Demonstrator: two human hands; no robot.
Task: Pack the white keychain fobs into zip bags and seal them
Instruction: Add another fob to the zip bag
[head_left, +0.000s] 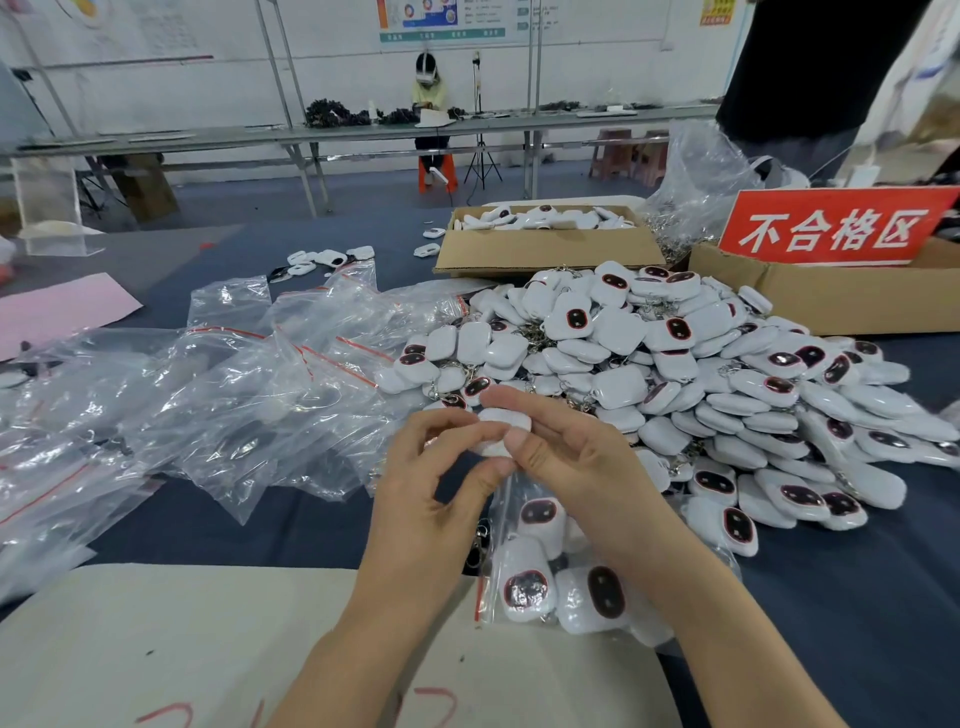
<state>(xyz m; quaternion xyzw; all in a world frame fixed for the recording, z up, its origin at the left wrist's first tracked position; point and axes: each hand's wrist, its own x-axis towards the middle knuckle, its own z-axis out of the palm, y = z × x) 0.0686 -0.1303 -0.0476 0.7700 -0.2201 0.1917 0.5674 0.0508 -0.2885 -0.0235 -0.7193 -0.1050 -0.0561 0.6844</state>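
Observation:
A big heap of white keychain fobs with dark oval faces covers the right of the dark table. My left hand and my right hand meet in the middle, both pinching one white fob at the mouth of a clear zip bag. That bag hangs below my hands and its inside is hard to make out. Under it lie bagged fobs near the table's front. A loose pile of clear zip bags with red seal strips spreads to the left.
A cardboard box of fobs stands behind the heap. A second carton with a red sign is at the right. A beige board lies in front of me. A pink sheet lies far left. A person sits at a distant bench.

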